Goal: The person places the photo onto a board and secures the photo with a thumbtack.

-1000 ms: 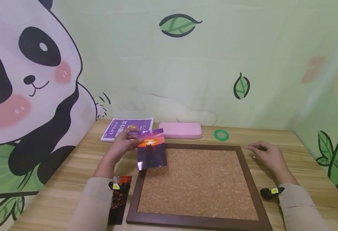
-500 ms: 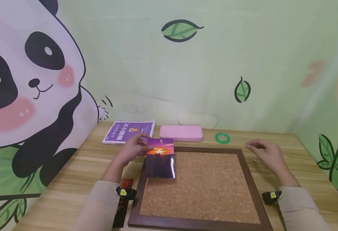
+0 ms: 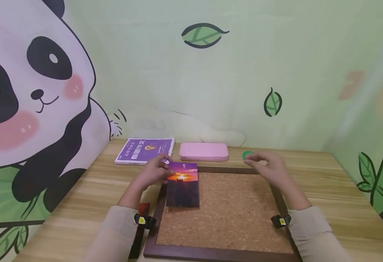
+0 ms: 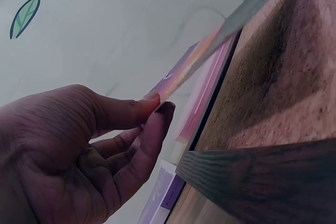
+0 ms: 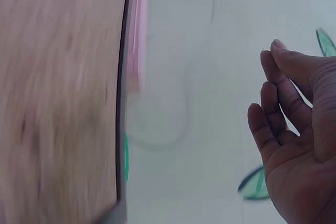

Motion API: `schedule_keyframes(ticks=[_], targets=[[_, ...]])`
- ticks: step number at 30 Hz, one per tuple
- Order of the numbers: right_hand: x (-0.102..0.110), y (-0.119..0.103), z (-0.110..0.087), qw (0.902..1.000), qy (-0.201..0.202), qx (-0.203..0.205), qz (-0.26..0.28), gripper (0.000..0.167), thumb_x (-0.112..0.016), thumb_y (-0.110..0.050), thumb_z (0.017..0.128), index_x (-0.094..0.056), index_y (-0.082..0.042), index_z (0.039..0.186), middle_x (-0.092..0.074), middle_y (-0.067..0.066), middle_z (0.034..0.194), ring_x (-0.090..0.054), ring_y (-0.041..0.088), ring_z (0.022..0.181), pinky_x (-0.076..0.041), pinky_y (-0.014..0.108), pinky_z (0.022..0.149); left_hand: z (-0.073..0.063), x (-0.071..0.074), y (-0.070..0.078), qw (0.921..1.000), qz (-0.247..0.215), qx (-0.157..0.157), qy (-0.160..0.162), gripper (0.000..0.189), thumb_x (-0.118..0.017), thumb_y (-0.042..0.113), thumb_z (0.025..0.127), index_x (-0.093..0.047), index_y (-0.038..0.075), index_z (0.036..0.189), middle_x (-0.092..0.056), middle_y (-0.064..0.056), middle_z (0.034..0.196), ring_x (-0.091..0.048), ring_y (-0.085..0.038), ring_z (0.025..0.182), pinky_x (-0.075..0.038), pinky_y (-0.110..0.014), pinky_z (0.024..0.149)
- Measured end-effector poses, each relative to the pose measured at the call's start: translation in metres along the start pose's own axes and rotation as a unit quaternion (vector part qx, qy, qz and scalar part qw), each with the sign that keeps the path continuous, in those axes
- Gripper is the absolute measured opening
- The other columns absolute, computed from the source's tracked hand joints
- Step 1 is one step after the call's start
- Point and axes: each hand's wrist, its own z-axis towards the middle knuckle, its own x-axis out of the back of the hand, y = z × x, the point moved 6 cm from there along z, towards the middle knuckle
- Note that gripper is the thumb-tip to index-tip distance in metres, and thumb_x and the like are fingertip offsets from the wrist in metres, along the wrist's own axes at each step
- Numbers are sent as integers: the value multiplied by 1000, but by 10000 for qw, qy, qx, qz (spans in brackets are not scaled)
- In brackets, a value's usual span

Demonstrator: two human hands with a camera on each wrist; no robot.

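Note:
My left hand (image 3: 153,171) pinches a sunset photo (image 3: 182,191) by its upper left edge, between thumb and fingers. The photo stands over the upper left part of the corkboard (image 3: 230,218). In the left wrist view the photo (image 4: 197,59) appears nearly edge-on, tilted, with its shadow falling on the cork. My right hand (image 3: 270,167) hovers over the board's upper right corner. Its thumb and index fingertips meet in the right wrist view, the other fingers of the hand (image 5: 294,114) curled; I cannot tell whether a tiny thing sits between them.
A purple book (image 3: 143,149), a pink pencil case (image 3: 204,151) and a green tape roll (image 3: 247,155) lie along the table's back edge. The tape is partly covered by my right hand. A darker photo (image 3: 135,243) lies left of the board, partly under my left forearm.
My left hand has carried the sunset photo right and down over the cork. The right hand has moved left, from beside the frame to over its corner, passing in front of the tape.

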Motion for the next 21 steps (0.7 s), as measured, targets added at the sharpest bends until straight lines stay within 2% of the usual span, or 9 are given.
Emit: schedule_keyframes(ticks=[4, 7, 15, 21], targets=[[-20, -21, 9, 9990, -64, 406, 166, 13, -76, -22, 92, -77, -11, 98, -76, 2, 95, -69, 20, 91, -54, 37, 76, 0, -1, 0, 10000, -48, 65, 42, 41, -74, 3, 88, -54, 6, 124, -55, -16, 95, -62, -24, 72, -58, -36, 62], [-33, -32, 14, 9978, -186, 532, 347, 12, -76, -22, 92, -77, -13, 99, -75, -2, 93, -68, 18, 92, -54, 39, 77, -1, -3, 0, 9999, -108, 99, -38, 40, -73, 2, 88, -54, 6, 123, -56, -16, 96, -62, -24, 72, -58, -37, 62], [-60, -51, 27, 9937, -279, 851, 680, 8, -76, -20, 91, -77, -16, 98, -73, -7, 92, -67, 15, 92, -55, 45, 82, -4, -15, 5, 9980, -234, -106, -574, 39, -71, -3, 88, -49, -1, 119, -56, -13, 85, -65, -22, 65, -59, -42, 61], [-76, -63, 31, 9910, -382, 954, 858, 6, -75, -19, 92, -77, -16, 97, -73, -8, 92, -67, 13, 88, -56, 42, 78, -8, -20, 8, 9976, -45, -13, -685, 39, -73, -3, 87, -50, 0, 119, -57, -18, 91, -67, -25, 67, -59, -42, 60]])
